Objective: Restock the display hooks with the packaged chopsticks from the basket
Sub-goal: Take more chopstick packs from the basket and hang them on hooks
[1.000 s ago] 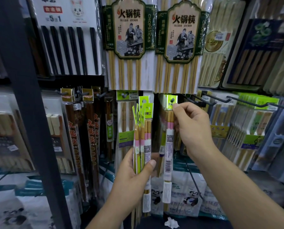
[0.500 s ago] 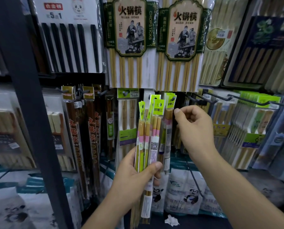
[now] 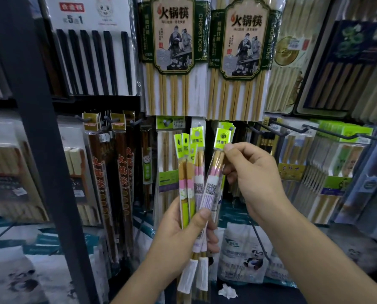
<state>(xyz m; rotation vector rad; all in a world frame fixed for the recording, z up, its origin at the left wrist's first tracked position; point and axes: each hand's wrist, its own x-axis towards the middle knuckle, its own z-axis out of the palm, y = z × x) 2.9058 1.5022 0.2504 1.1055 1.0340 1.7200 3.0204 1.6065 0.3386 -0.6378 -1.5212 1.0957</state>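
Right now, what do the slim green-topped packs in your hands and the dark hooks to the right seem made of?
Slim green-topped chopstick packs: clear glossy plastic sleeves, judging by glare, with matte lime card headers; sticks inside look like tan bamboo or wood. Dark display hooks: thin rigid rod, probably black-coated metal wire, faint sheen.

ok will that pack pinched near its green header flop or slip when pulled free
Probably stiff: the pack runs straight along the chopsticks inside. Likely light, since the right hand manages it with a fingertip pinch. Its glossy sleeve may slide easily out of the bundle.
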